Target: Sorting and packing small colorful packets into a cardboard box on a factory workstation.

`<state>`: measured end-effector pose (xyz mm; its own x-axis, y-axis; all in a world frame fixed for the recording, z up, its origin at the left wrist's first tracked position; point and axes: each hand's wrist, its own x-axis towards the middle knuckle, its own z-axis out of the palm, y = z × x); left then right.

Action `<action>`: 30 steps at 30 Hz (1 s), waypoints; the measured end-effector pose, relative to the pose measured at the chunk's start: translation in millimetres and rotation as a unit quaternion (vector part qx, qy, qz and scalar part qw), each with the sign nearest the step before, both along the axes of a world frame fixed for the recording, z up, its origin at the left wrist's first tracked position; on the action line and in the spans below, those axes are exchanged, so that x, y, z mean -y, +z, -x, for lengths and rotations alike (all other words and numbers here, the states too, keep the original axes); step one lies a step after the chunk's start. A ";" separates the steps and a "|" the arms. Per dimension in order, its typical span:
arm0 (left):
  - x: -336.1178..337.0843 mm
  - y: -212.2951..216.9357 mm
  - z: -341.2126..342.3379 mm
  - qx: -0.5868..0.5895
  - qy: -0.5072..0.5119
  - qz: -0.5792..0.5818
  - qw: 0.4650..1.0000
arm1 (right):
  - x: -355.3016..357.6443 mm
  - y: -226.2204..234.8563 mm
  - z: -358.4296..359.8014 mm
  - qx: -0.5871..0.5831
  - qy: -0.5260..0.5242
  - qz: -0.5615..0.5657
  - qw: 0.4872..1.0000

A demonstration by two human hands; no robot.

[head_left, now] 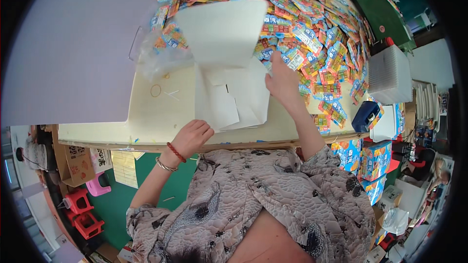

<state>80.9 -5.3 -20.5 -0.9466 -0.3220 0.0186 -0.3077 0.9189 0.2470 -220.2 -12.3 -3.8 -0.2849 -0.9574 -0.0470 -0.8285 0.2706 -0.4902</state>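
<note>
A white cardboard box [225, 79] stands unfolded on the table in front of me, its lid raised at the far side and loose flaps inside. At its near left corner is my left hand [192, 136], fingers bent and closed against the box edge. My right hand [283, 82] reaches past the right wall, its index finger stretched towards the packets and its thumb beside the box. Nothing shows in its grasp. A broad heap of small colourful printed packets [312, 39] spreads behind and to the right of the box.
Left of the box lie a clear plastic bag [163, 56], a rubber band [155, 90] and a large pale panel [73, 53]. A dark blue tape dispenser [366, 116] and a stack of white trays [390, 75] stand at the right. Red stools [80, 202] are on the green floor.
</note>
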 end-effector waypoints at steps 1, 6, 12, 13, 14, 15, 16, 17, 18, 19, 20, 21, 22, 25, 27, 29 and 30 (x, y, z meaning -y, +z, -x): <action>2.2 1.0 -2.2 0.023 -0.004 0.013 1.000 | -0.5 -5.2 -9.2 -0.054 0.001 0.050 0.997; 1.0 11.8 33.2 0.094 0.084 -0.030 0.992 | -13.6 -22.7 -47.8 -0.325 0.252 0.197 0.890; -0.3 -12.0 74.1 0.168 0.294 -0.062 0.939 | 7.9 -44.2 -51.3 -0.327 0.488 0.200 0.784; -0.9 -22.7 71.8 0.161 0.295 -0.052 0.941 | 14.2 -44.3 -54.3 -0.306 0.515 0.147 0.787; -0.9 -27.8 70.8 0.162 0.292 -0.054 0.941 | 21.0 -44.9 -52.5 -0.304 0.514 0.144 0.789; -0.8 -29.7 65.9 0.179 0.293 -0.065 0.937 | 30.9 -41.5 -52.3 -0.273 0.532 0.108 0.794; -1.3 -31.8 61.3 0.197 0.293 -0.075 0.933 | 40.0 -40.9 -51.1 -0.240 0.550 0.071 0.797; -1.7 -34.7 56.8 0.201 0.293 -0.076 0.932 | 49.1 -50.6 -47.3 -0.235 0.549 0.072 0.798; -2.6 -37.0 52.4 0.206 0.281 -0.082 0.934 | 57.5 -61.8 -43.3 -0.213 0.568 0.120 0.786; -4.4 -39.3 48.9 0.210 0.269 -0.088 0.936 | 61.6 -74.4 -40.9 -0.190 0.583 0.168 0.772; -6.9 -41.8 49.1 0.212 0.270 -0.087 0.935 | 65.9 -75.1 -43.8 -0.189 0.583 0.170 0.772; -12.4 -44.3 51.1 0.225 0.261 -0.078 0.935 | 70.8 -76.2 -49.2 -0.228 0.600 0.123 0.757; -16.8 -46.8 51.5 0.237 0.251 -0.068 0.936 | 75.4 -77.4 -55.3 -0.267 0.614 0.074 0.739; -19.6 -52.6 61.1 0.272 0.207 -0.094 0.935 | 78.5 -102.2 -75.0 -0.248 0.550 0.104 0.791; -15.1 -41.8 73.4 0.263 0.185 -0.175 0.930 | 81.8 -123.8 -80.5 -0.216 0.490 0.134 0.834; -6.8 -53.8 75.9 0.329 0.197 -0.196 0.903 | 73.0 -107.5 -94.7 -0.272 0.464 0.100 0.837; -7.9 -61.8 73.3 0.326 0.203 -0.186 0.904 | 63.5 -91.0 -97.6 -0.322 0.458 0.098 0.823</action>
<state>7.6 2.6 -82.3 -0.5195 -0.5148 -0.6820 -0.7927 0.5884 0.1597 -122.6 -75.8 -94.8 0.6554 -0.7552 0.0117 -0.7457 -0.6444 0.1695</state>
